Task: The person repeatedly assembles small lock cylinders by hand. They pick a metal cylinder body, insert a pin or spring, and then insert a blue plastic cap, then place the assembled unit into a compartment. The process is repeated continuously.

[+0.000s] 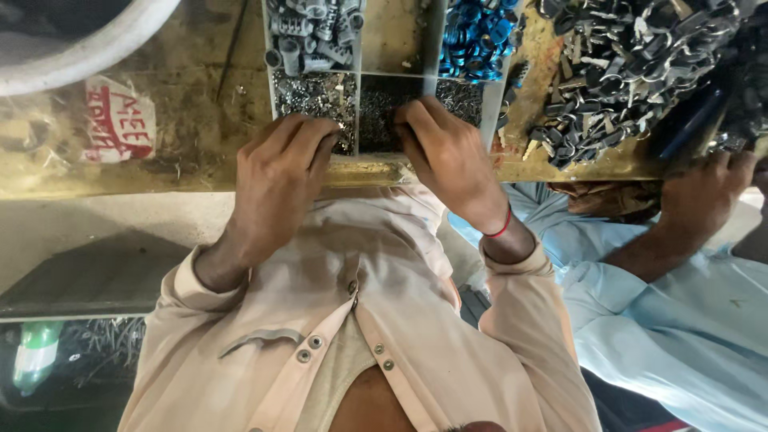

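Observation:
My left hand (276, 180) and my right hand (448, 156) both reach over the worn wooden table edge (160, 180) into a grey divided tray (358, 80). The left fingers curl down into a compartment of small shiny metal bits (312, 96). The right fingers dip into the neighbouring compartment of dark tiny parts (378, 112). A red thread circles my right wrist. Both sets of fingertips are hidden, so I cannot tell whether they pinch anything. My pale pink shirt fills the lower view.
Further tray compartments hold grey ribbed cylinders (312, 32) and blue rings (476, 36). A heap of dark and metal parts (632, 64) lies at right, where a co-worker's hand (708, 188) and light blue sleeve rest. White basin rim (96, 48) top left; green bottle (36, 352) below.

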`<state>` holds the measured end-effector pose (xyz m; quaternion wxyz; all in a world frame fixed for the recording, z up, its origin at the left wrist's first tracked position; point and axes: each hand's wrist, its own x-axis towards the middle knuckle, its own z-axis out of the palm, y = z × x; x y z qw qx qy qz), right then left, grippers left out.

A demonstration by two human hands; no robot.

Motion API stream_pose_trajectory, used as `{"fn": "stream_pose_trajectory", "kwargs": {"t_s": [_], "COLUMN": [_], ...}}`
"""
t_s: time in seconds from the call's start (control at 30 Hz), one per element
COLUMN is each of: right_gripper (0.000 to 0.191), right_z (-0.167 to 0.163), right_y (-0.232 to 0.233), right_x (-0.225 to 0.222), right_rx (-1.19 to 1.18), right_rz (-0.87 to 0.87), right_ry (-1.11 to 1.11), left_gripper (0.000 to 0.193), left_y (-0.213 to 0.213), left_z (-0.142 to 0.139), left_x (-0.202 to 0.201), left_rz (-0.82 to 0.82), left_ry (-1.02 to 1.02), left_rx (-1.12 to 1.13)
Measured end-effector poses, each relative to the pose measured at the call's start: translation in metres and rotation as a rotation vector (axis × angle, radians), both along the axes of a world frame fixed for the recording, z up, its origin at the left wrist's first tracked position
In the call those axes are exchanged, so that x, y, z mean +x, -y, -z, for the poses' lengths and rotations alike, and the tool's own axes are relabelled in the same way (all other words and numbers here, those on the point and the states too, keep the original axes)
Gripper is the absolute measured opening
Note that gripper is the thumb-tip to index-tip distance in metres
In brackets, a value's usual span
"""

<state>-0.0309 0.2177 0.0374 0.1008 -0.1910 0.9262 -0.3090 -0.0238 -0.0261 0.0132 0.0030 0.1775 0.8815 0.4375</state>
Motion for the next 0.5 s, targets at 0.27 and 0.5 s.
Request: {"fn": "stream_pose_trajectory", "kwargs": {"t_s": [0.27,0.5], "right_gripper": [0.012,0.012], "right_z": [0.003,0.005], "right_y": [0.003,0.015], "right_x": [0.009,0.000], "right_rx": [-0.319,0.114], "right_rz": [0.269,0.013], "right_ry": [0.234,-0.083], "left_gripper": [0.016,0.018], "left_y": [-0.012,-0.024], "left_z": [0.004,0.011], "left_x": [0.004,0.005], "left_rz": [-0.018,-0.012], "left_ry": [0.074,0.148], "left_rx": [0.264,0.412]}}
